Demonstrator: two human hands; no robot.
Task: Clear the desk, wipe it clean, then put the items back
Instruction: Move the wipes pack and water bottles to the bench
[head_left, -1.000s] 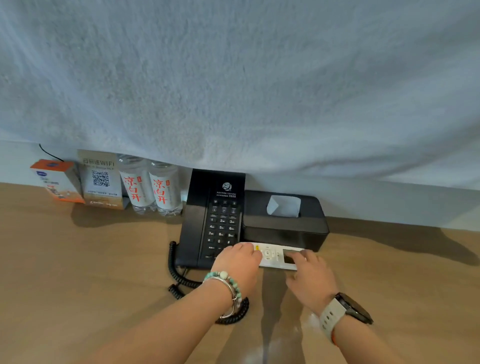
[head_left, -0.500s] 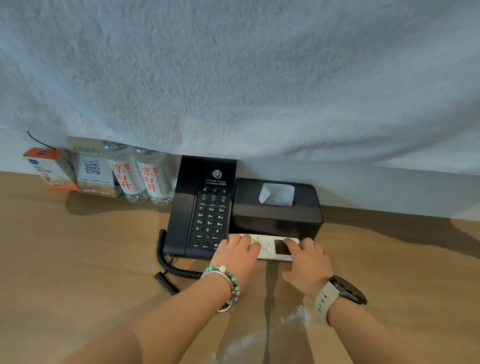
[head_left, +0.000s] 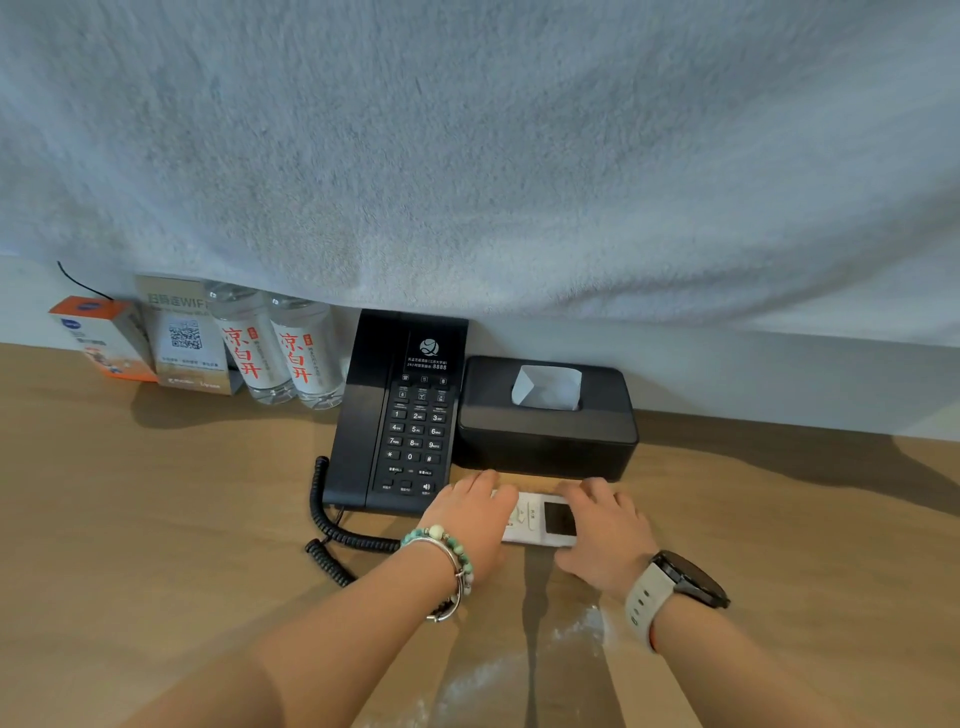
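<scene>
Across the whole upper part of the frame hung a pale grey towel, and below it ran the wooden desk, as in the earlier views. At the centre stood the black telephone with the black tissue box touching its right side. Two water bottles, a WiFi card and an orange carton lined the wall at the left. One thing differed. The white remote control had been tight against the front of the tissue box half a second before, and now it lay lower in the frame with a strip of bare desk between them. Both hands had come down with it. The left hand, wearing a beaded bracelet, rested flat over the remote's left end with relaxed, barely bent fingers. The right hand, wearing a watch, held the right end, its fingers bent over the far edge and its thumb by the near edge.
</scene>
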